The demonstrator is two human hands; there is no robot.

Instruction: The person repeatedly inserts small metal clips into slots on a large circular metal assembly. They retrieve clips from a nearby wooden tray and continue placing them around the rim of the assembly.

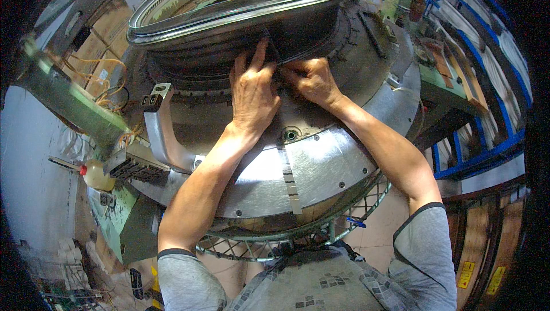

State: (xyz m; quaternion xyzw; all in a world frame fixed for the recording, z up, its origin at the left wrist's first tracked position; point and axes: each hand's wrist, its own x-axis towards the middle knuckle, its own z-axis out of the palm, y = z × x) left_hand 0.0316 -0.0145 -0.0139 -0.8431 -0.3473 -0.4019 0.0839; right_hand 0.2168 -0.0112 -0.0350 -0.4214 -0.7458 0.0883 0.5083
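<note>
just beyond the fingertips stands the dark drum (pixel 229 44), broadest left to right, the left hand (pixel 254 96) reaching higher, loosely spread, gripping nothing visible; the right hand (pixel 315 82) curls, its hold hidden.

No wording can be read; two yellow labels (pixel 467 275) are noted on boards (pixel 473 239), right of and lower than the right hand (pixel 314 82).

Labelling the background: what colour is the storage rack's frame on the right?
The rack frame is blue; the head view, the only one, shows it.
</note>
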